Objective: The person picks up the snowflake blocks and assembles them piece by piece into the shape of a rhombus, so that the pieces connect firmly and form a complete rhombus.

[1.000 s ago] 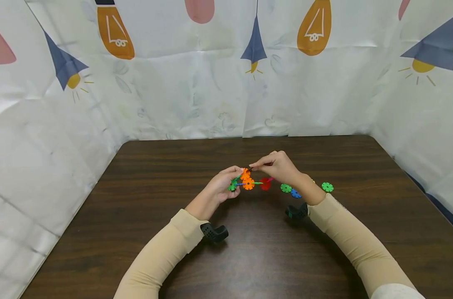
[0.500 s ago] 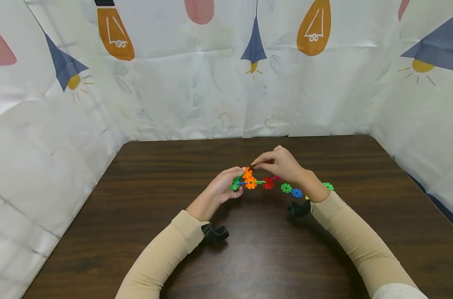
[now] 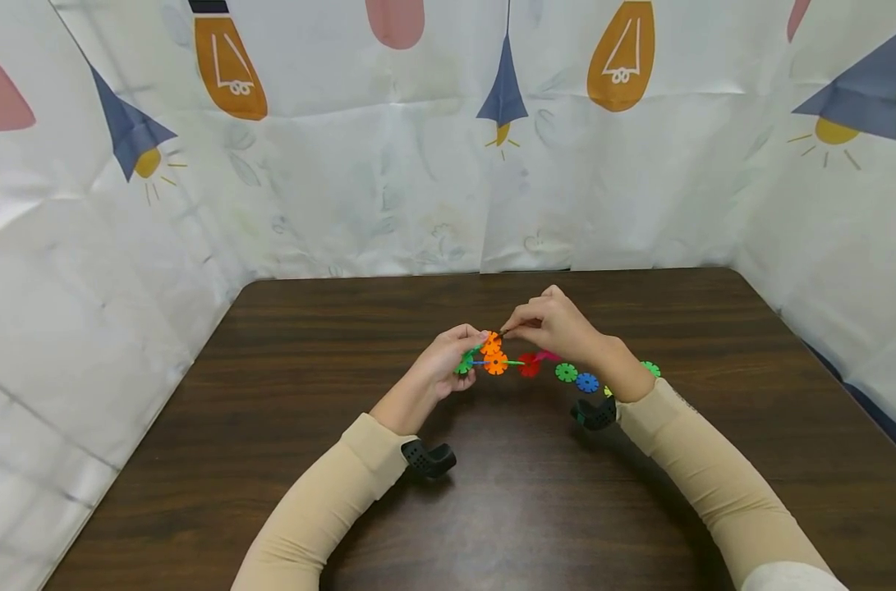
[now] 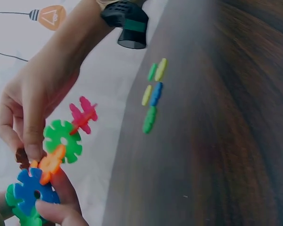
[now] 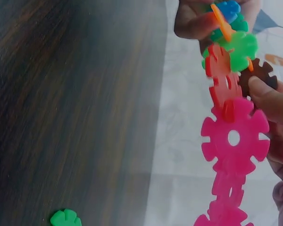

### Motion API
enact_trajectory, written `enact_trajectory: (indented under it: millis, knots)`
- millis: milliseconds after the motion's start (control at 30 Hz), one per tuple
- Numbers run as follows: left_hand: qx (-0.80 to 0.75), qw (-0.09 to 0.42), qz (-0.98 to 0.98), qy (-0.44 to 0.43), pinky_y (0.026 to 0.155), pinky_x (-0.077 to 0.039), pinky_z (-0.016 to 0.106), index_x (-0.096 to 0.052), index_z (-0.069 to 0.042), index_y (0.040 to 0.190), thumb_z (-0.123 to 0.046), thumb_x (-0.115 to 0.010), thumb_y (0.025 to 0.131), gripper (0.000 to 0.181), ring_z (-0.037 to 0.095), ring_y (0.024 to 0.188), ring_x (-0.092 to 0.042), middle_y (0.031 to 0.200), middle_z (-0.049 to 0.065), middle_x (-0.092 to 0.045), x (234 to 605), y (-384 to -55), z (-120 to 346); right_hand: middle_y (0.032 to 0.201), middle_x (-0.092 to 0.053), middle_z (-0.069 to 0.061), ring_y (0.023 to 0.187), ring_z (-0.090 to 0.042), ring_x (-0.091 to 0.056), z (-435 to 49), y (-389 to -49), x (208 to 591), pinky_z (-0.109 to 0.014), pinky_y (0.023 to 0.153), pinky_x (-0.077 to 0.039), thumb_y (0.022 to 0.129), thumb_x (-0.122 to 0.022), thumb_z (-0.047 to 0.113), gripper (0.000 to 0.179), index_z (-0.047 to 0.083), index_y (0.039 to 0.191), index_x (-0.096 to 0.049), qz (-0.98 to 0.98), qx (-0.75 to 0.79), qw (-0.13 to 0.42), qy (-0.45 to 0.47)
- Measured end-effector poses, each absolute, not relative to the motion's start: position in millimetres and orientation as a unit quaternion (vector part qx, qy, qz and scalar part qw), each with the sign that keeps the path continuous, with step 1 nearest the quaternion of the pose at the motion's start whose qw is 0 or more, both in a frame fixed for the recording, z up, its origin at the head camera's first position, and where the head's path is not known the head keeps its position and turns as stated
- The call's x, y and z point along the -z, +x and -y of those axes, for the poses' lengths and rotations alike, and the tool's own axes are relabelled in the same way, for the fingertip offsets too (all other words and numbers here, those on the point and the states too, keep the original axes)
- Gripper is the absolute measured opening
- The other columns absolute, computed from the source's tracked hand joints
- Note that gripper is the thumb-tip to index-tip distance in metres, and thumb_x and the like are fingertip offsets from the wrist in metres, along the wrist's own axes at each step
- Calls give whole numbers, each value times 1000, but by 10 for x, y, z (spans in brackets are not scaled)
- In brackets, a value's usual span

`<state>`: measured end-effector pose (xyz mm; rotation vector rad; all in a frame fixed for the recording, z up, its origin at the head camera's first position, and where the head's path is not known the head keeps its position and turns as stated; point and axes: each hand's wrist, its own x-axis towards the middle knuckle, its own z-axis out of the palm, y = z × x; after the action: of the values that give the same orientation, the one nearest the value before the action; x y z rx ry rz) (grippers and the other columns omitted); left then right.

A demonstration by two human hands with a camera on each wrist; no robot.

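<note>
A chain of notched plastic building discs hangs between my hands. My left hand [image 3: 442, 361] grips its near end, with the thumb on a blue disc [image 4: 33, 186] and a green disc [image 4: 23, 214] behind it. Between finger and thumb, my right hand [image 3: 554, 324] pinches a brown disc [image 5: 259, 77] at the upper orange disc [image 3: 491, 342]; whether the two are slotted together I cannot tell. Further along run another orange disc [image 3: 495, 364], a red disc [image 3: 529, 365] and pink discs [image 5: 236, 136], partly hidden behind my right hand in the head view.
Loose discs lie on the dark wooden table [image 3: 344, 509] to the right: a green one [image 3: 566, 373], a blue one [image 3: 587, 382], a yellow one partly covered by my right arm, and another green one [image 3: 650, 368]. A printed cloth [image 3: 433, 189] hangs behind the table.
My right hand has shifted slightly up and right, still pinching the brown disc. The held chain has moved slightly right with my left hand, which keeps its grip.
</note>
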<state>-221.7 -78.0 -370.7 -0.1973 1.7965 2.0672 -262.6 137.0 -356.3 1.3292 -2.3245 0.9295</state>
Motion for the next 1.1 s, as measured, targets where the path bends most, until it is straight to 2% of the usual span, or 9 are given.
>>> enact_trajectory:
  millis: [167,367,533,667,800,900,967,1033,1100]
  knots:
    - [-738,184,-645,-76,49,-38,19,-57,-16,78,-18,-61,105,28,11,62,-44,107,-3,-60,3665,-2213,772,85,-77,-1,57,-10,-52,-1346,-2610,3568,-39,76,-30,80,-84,-3,15,7,91,-81,806,-341,160,457]
    - [-739,181,-644,-83,50,-38,20,-58,-17,76,-18,-62,105,29,11,64,-44,108,-5,-62,3659,-2215,773,85,-77,1,54,-6,-51,-1344,-2601,3569,-39,76,-30,82,-84,1,12,8,91,-81,813,-353,141,440]
    - [-736,194,-644,-77,49,-40,19,-58,-17,78,-20,-61,105,27,10,61,-44,89,-2,-56,3678,-2226,781,89,-77,2,58,-4,-55,-1365,-2620,3561,-40,77,-29,86,-82,4,10,10,94,-80,823,-346,118,434]
    - [-734,203,-644,-74,49,-41,19,-58,-16,81,-22,-60,106,25,10,58,-45,87,-1,-55,3692,-2244,787,90,-77,1,62,-9,-62,-1383,-2654,3567,-38,77,-29,86,-81,3,11,10,95,-80,823,-343,112,439]
    - [-732,207,-645,-73,50,-42,19,-58,-16,83,-22,-61,105,23,11,59,-45,92,0,-56,3699,-2264,785,89,-78,-4,63,-18,-68,-1387,-2699,3568,-26,72,-44,86,-80,-2,11,6,94,-79,802,-364,108,462]
    - [-732,209,-644,-72,51,-42,20,-58,-15,84,-22,-60,106,23,10,60,-46,111,-1,-62,3693,-2267,784,90,-78,-4,64,-24,-70,-1387,-2719,3565,-23,58,-51,87,-78,-6,12,3,94,-79,790,-378,100,472]
    - [-733,211,-643,-69,51,-42,20,-57,-15,84,-21,-59,106,23,10,61,-46,130,-1,-61,3694,-2266,786,89,-78,-2,65,-26,-70,-1393,-2722,3560,-22,58,-51,87,-77,-7,13,3,94,-79,789,-382,93,471]
    - [-735,212,-641,-66,51,-42,20,-57,-15,83,-20,-58,107,24,10,62,-47,146,-2,-55,3693,-2260,789,90,-78,-1,63,-22,-69,-1401,-2720,3556,-21,56,-48,88,-77,-6,12,4,94,-79,794,-380,89,467]
    - [-736,213,-639,-61,51,-42,20,-57,-15,83,-20,-57,107,25,10,64,-47,153,0,-50,3694,-2254,791,90,-78,-1,62,-16,-67,-1408,-2721,3552,-21,56,-47,88,-77,-5,12,4,94,-79,796,-380,85,463]
